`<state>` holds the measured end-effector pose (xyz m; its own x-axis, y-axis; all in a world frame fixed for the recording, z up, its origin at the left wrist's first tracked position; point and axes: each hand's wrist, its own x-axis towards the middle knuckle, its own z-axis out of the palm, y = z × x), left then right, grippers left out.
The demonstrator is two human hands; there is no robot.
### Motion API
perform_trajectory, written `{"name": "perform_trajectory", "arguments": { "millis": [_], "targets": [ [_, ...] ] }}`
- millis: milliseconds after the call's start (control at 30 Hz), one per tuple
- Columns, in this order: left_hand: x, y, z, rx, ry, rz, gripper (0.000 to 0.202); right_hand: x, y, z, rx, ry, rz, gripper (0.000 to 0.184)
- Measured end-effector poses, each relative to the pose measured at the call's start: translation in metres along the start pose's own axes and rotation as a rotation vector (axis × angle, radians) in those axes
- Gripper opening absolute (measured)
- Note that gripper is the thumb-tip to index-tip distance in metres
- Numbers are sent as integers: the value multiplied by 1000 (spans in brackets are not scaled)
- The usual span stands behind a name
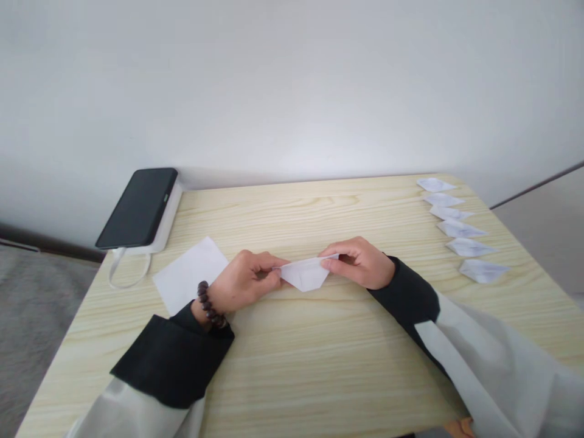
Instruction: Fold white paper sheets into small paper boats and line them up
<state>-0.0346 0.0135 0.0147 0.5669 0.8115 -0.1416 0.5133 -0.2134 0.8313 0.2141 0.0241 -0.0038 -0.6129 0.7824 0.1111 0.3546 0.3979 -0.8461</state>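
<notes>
A folded white paper boat (305, 275) is held between my two hands over the middle of the table. My left hand (249, 277), with a dark bead bracelet at the wrist, pinches its left tip between thumb and fingers. The right tip is gripped by my right hand (358, 261), thumb in front and fingers behind. A flat stack or sheet of white paper (189, 271) lies beside my left hand, partly covered by the wrist. On the right side, several folded paper boats (462, 229) lie in a row running from the back edge toward me.
A black phone (137, 208) rests on a white box-like thing (168, 220) at the table's back left corner, with a white cable (130, 285) looping below. The wooden table (292, 365) meets a white wall (292, 91) behind.
</notes>
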Motion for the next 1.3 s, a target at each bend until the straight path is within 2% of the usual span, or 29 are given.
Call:
{"name": "perform_trajectory", "arguments": {
  "millis": [167,233,333,533,733,867,1067,1300],
  "targets": [
    [2,2,9,37,92,21,27,2,-5,12,-123,117,16,23],
    [4,4,14,58,168,21,24,3,-7,20,-213,172,-19,21],
    [6,6,19,83,220,36,22,4,-9,28,-307,237,-56,18],
    [5,6,22,135,241,75,19,4,-10,33,-350,249,-138,14],
    [3,5,20,148,210,56,19,5,-9,28,-333,175,-157,17],
    [2,5,15,91,176,2,20,4,-4,17,-260,57,-191,20],
    [1,7,8,13,126,-87,24,1,3,0,-40,-119,-58,28],
    [2,4,4,9,73,-99,28,0,5,-12,114,-254,-48,34]
  ]
}}
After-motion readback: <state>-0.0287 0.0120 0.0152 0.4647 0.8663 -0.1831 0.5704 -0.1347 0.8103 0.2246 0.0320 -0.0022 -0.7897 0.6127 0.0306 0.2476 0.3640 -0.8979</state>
